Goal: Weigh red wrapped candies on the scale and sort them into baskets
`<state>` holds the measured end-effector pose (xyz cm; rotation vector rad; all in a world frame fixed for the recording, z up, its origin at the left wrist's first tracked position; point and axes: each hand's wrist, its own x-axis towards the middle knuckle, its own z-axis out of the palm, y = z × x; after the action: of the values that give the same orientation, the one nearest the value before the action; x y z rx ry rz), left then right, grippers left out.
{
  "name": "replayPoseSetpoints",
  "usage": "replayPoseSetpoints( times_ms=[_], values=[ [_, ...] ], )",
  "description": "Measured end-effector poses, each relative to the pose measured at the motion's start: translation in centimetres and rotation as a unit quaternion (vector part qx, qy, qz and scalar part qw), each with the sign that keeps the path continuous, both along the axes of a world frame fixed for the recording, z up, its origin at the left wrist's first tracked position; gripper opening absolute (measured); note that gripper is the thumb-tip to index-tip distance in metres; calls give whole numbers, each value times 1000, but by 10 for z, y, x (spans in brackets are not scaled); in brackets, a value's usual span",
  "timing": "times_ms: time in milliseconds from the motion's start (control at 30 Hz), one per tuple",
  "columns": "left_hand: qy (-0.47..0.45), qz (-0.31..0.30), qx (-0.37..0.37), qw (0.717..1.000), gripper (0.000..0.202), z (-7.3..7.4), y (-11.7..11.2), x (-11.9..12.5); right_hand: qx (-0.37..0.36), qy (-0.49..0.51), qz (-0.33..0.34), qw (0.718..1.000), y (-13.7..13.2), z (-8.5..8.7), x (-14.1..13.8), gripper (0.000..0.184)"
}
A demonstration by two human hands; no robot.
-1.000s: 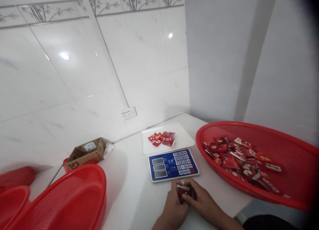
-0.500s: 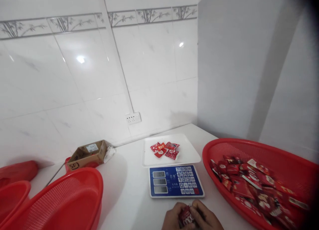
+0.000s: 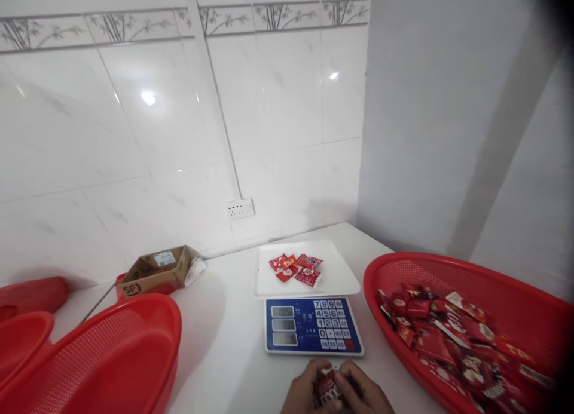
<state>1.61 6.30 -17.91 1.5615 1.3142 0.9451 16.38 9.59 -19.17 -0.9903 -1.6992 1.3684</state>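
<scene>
Below digital scale (image 3: 314, 327), left hand (image 3: 301, 391) and right hand (image 3: 365, 393) pinch one red snack packet (image 3: 329, 388); small packet cluster (image 3: 308, 276) on weighing pan (image 3: 334, 281), most left in laden basket (image 3: 529, 303).

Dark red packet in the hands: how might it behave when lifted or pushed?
The dark red packet is probably light, being small between the left hand and right hand. Its thin-looking printed wrapper suggests it may flex, though contents are hidden.

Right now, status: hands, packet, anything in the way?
Left hand and right hand both gripping one red packet. Scale just beyond. Red basket of packets to the right.
</scene>
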Motion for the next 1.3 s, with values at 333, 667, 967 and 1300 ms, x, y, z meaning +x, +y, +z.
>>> replayPoseSetpoints(
  times_ms=[333,667,967,1300],
  values=[
    [323,309,175,877,51,74,-56,-96,-13,-5,-4,1000,-6,-2,2,39],
    [524,392,263,709,34,111,-103,-135,-5,-33,4,999,-10,11,3,37],
    [592,396,208,670,35,108,-97,-132,6,-48,9,999,-11,6,5,35],
    [570,448,16,689,48,121,-113,-167,8,-48,2,999,-12,10,4,36]
  ],
)
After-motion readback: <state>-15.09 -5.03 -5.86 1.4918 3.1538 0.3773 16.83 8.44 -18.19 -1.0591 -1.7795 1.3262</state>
